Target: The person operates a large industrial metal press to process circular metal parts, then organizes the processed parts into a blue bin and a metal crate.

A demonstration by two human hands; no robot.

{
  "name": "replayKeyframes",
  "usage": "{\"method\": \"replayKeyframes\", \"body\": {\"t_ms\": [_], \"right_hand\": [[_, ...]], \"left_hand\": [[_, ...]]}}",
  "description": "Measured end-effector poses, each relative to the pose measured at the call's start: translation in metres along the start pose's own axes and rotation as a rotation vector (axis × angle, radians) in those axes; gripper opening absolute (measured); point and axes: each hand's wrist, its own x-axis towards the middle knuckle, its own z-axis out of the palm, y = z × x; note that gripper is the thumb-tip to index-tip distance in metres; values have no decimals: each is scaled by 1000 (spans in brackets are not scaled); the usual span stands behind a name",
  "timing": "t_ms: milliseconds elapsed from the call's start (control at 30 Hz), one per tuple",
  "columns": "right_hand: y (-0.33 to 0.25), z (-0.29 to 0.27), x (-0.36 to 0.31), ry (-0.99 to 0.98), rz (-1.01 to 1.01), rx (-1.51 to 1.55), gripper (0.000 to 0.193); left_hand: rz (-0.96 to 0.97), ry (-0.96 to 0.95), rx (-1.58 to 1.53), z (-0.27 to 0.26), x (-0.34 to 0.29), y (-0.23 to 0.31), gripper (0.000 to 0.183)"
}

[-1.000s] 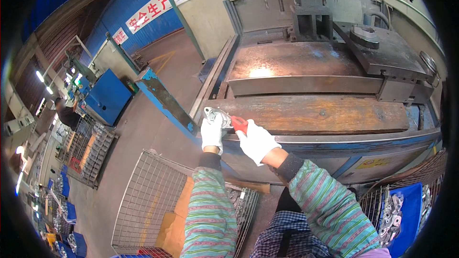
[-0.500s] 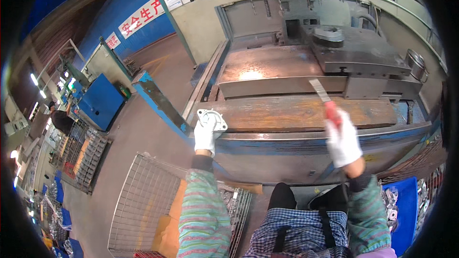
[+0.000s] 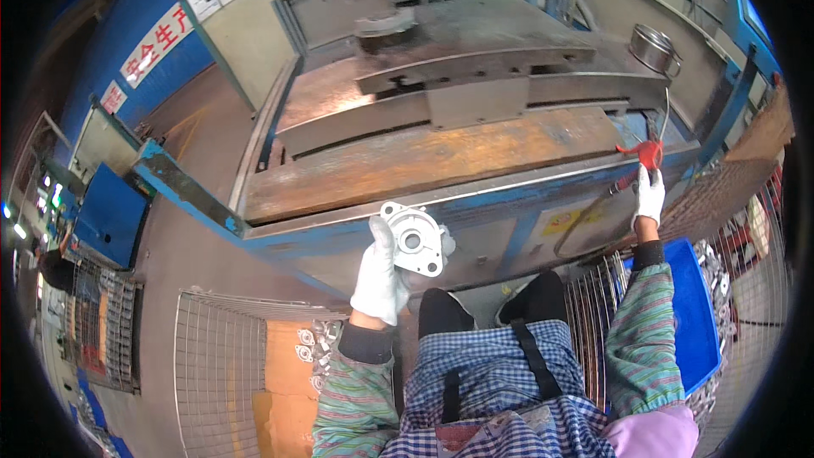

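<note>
My left hand [image 3: 380, 280], in a white glove, is closed on a silvery cast metal housing [image 3: 413, 240] with a round bore and a flange with bolt holes. It is held up in front of the machine's front edge. At the right end of that edge, my gloved right hand [image 3: 649, 197] is closed around a red air blow gun [image 3: 650, 154]. A thin metal nozzle points up from the gun, and a hose fitting shows beside it. My fingers partly hide its grip.
A wooden board [image 3: 458, 155] lies along the machine bed, below a steel plate [image 3: 500, 30]. A metal mug [image 3: 653, 48] stands at back right. A wire basket [image 3: 219, 356] with cardboard and castings is at lower left, a blue bin [image 3: 691, 322] at lower right.
My right hand has gone from a flat-bladed tool with a red handle to the air blow gun at the right. My left hand has lifted the housing off the machine's edge. The view has turned right.
</note>
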Motion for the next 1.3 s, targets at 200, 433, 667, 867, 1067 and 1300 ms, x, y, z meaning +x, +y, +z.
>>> {"method": "replayKeyframes", "body": {"t_ms": [200, 433, 667, 867, 1067, 1300], "right_hand": [[-32, 7, -104, -303, -166, -279, 32], [-109, 50, -265, -1170, 651, 487, 41], [-45, -2, -242, -421, 892, 348, 26], [61, -121, -191, 147, 579, 264, 26], [241, -285, -152, -21, 915, 273, 20], [315, -383, -138, -1011, -290, -1720, 33]], "left_hand": [[-155, -5, -146, 21, 7, -35, 71], [-150, 88, 322, 38, 18, -107, 67], [-159, -101, 539, 15, 15, -153, 54], [-334, 126, 518, -76, -16, -142, 46], [-200, 783, 448, -209, -100, -133, 37], [-249, 1313, 269, -356, -224, -142, 33]]}}
